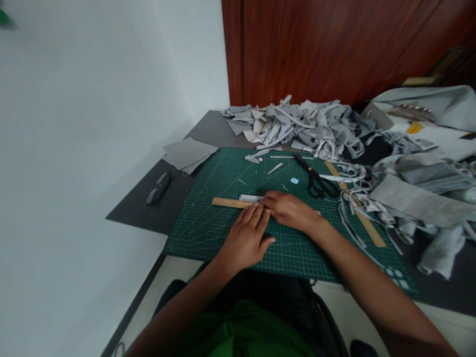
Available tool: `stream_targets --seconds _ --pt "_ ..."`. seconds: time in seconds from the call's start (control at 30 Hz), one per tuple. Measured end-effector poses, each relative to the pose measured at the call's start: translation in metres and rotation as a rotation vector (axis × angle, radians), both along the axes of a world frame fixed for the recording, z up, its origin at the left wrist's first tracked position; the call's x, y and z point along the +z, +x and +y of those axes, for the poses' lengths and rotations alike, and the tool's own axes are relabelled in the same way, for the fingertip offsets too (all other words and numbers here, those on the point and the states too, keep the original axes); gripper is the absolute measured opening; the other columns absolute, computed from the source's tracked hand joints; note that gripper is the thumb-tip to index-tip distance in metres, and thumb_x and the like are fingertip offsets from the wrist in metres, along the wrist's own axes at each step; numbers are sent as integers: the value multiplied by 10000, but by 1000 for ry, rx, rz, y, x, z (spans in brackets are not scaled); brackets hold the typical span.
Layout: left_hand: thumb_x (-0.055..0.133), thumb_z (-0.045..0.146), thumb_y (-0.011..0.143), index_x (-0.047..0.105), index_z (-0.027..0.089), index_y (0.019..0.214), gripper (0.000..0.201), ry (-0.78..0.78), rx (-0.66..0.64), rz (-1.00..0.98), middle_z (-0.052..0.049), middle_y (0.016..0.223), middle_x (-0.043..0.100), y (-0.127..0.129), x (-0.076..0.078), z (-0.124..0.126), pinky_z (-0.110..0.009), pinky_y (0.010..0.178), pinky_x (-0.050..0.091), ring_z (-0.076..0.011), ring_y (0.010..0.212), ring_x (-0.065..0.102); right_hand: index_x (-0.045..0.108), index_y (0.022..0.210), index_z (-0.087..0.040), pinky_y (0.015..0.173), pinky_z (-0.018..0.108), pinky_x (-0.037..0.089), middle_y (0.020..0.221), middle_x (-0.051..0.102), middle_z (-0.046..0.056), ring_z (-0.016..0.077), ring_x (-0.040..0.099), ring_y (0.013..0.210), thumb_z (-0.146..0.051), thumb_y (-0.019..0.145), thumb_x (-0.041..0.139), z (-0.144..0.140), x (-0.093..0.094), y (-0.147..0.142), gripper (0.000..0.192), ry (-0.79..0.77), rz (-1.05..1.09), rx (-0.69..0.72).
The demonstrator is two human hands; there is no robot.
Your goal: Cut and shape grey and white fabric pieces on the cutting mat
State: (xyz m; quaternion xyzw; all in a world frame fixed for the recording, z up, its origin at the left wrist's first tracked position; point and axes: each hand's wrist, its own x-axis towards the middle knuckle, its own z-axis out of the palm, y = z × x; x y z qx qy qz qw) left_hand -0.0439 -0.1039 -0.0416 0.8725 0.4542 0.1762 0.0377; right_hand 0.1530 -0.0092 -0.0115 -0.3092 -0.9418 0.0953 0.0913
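On the green cutting mat (201,228) lies a short wooden ruler (228,202), a narrow white strip (250,198) along its far edge. My left hand (245,240) rests flat, fingertips pressing on the ruler and thumb spread out to the right. Just beyond it, my right hand (288,209) bends over the right part of the ruler and strip, its fingers curled together and pointing left. Whatever those fingers pinch, if anything, is hidden. Black-handled scissors (320,183) lie to the right of my right hand.
Grey fabric scraps (297,124) pile up along the back and right. A longer wooden ruler (362,218) lies at the mat's right side. Folded grey cloth (189,152) and eyeglasses (159,188) are on the dark table at left. A white wall (111,124) borders the left side.
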Motion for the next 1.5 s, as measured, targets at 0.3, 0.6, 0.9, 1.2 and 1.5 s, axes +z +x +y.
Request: stream_targets --seconds 0.3,0.6,0.9,1.2,1.5 --pt "616 630 956 327 50 1594 909 3 19 21 -269 1693 293 1 -1 2 -590 1270 281 -388 1616 168 697 1127 -103 912 368 483 1049 747 153 274 670 987 -31 973 498 -2 2 -5 261 99 -68 -57" --pt "668 601 927 324 53 1594 929 -10 45 -9 -270 1672 342 3 1 3 -619 1266 279 -402 1605 206 686 1103 -145 864 330 466 1028 757 121 254 686 976 -16 963 494 -2 -1 -5 271 54 8 -81" --pt "706 645 876 451 85 1518 890 -18 87 -34 -234 1571 493 5 6 1 -586 1240 322 -405 1492 416 702 1093 -174 885 348 408 1008 782 84 248 702 962 -176 1037 546 -1 3 -4 166 33 4 -111" --pt "728 613 877 557 140 1406 730 6 134 -73 -180 1388 578 5 7 0 -555 1146 432 -378 1322 520 697 1036 -147 837 367 404 990 739 132 278 664 940 -164 1034 519 -6 6 -7 179 189 -98 -146" --pt "697 590 914 564 102 1370 681 48 176 -35 -188 1324 635 7 7 -2 -541 1061 486 -379 1246 571 748 1088 -153 844 348 443 1042 725 110 245 667 946 -279 1080 497 -3 13 -1 280 98 -88 -37"
